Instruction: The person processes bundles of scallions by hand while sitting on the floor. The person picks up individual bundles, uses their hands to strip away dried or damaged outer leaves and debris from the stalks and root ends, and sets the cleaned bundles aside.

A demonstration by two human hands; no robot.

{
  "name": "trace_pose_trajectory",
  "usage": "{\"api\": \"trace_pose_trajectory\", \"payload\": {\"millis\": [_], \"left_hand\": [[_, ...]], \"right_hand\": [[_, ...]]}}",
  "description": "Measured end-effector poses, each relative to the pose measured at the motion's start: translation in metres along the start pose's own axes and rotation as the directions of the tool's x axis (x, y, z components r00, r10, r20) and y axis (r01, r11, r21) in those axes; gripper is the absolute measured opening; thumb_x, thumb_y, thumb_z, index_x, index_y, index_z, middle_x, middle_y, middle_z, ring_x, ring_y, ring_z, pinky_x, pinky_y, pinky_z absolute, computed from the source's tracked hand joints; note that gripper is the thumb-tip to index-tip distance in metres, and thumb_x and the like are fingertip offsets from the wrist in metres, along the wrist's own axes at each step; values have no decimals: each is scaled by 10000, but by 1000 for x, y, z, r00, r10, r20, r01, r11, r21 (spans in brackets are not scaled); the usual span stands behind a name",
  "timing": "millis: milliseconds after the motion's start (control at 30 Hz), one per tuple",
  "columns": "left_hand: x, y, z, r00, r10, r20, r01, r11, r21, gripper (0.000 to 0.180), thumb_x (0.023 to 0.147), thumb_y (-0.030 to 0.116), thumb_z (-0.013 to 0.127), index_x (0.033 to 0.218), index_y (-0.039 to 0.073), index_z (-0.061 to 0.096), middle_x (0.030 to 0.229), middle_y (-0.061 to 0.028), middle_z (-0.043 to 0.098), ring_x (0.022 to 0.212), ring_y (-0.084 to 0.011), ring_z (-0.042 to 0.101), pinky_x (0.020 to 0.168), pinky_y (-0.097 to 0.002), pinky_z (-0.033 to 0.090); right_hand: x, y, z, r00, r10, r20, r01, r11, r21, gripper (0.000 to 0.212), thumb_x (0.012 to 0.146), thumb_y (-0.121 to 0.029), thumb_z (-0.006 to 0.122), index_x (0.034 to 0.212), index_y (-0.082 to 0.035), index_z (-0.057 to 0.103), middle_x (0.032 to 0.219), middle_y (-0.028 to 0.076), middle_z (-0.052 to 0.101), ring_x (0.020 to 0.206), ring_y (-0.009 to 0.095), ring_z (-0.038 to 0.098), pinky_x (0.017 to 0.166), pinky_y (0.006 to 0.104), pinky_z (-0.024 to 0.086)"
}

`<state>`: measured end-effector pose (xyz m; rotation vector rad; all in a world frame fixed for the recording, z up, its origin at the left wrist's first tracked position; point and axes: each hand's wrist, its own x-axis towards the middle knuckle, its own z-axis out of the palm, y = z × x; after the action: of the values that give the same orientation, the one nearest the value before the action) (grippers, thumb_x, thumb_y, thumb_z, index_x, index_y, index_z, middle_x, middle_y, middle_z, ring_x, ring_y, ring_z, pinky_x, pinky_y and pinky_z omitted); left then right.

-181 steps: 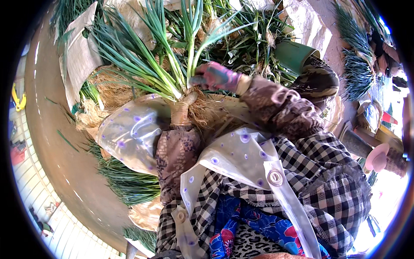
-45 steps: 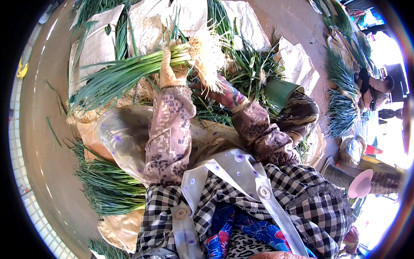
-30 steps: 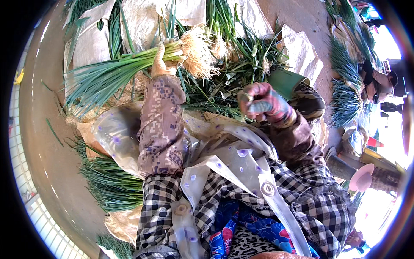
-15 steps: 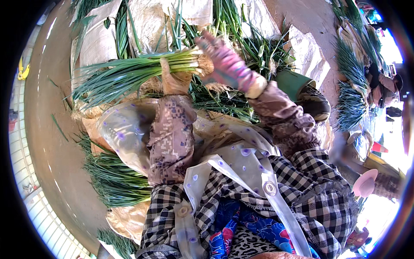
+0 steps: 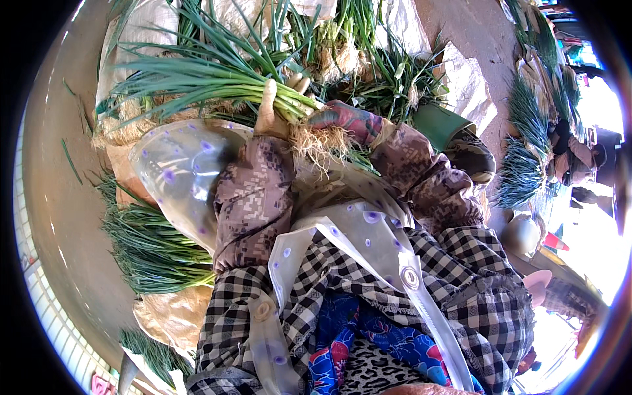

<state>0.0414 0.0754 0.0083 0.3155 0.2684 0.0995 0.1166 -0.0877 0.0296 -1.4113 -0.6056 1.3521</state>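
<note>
A bunch of green onions (image 5: 263,89) lies across in front of me, its leaves fanning out to the left and its pale, stringy roots (image 5: 320,146) hanging down at the right. My left hand (image 5: 268,113), in a pale glove, is closed round the white stalks from below, thumb and fingertips showing. Against the root end rests my right hand (image 5: 349,122), in a pink and teal patterned glove, its fingers curled onto the stalks and partly hidden. Both forearms wear camouflage sleeves. A clear, purple-dotted apron (image 5: 174,171) bulges below the bunch.
More green onions (image 5: 411,79) lie on pale sacks (image 5: 401,29) beyond my hands. A stacked green onion bundle (image 5: 158,243) sits at my left. A green boot (image 5: 442,127) is right of my right hand. Farther right are more onion piles (image 5: 523,164) and an orange cone (image 5: 555,242).
My right hand has come down from above the root end and now closes on it. The bunch has tilted, its roots swinging lower toward me and its leaves spreading upward.
</note>
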Motion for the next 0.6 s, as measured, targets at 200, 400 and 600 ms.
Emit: {"api": "trace_pose_trajectory", "payload": {"millis": [200, 400, 600], "left_hand": [[23, 2, 7, 914, 222, -340, -168, 969, 181, 262, 738, 88, 689, 925, 12, 522, 764, -71, 548, 647, -210, 564, 615, -400, 517], [23, 12, -6, 860, 284, -424, -168, 942, 290, 356, 707, 35, 701, 1007, 7, 511, 840, -109, 563, 630, -231, 587, 557, -365, 545], [2, -8, -3, 883, 129, -451, -22, 972, 235, 270, 728, 79, 698, 926, 23, 523, 797, -104, 576, 607, -218, 583, 526, -336, 513]], "right_hand": [[-36, 93, -73, 950, -23, 312, -231, 623, 747, 402, 819, -190, 549, 1165, -28, 427, 1216, 183, 472, 1024, 280, 542, 842, 381, 469], [-86, 80, -98, 715, -333, -615, 70, 909, -411, 153, 703, -136, 668, 853, -104, 661, 798, 63, 638, 741, 198, 601, 669, 291, 475], [-14, -32, 41, 729, -681, -77, -4, 107, -994, 332, 694, -133, 672, 1016, -172, 605, 879, 57, 603, 809, 218, 577, 698, 299, 470]]}}
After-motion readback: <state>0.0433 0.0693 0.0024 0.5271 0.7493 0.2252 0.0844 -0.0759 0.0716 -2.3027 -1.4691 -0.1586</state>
